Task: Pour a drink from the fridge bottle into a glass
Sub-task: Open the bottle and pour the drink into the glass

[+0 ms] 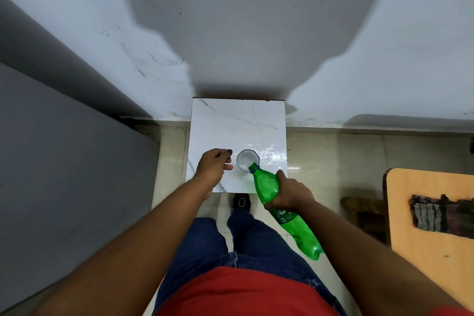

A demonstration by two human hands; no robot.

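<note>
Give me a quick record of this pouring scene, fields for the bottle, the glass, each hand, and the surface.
bottle: green, tilted, cap off, mouth at the glass rim
glass: clear, upright on the table
right hand: grips the bottle at its middle
left hand: beside the glass, fingers curled; contact with the glass unclear
table: small, white marble top, against the wall
stage: pouring position; no stream can be made out
</note>
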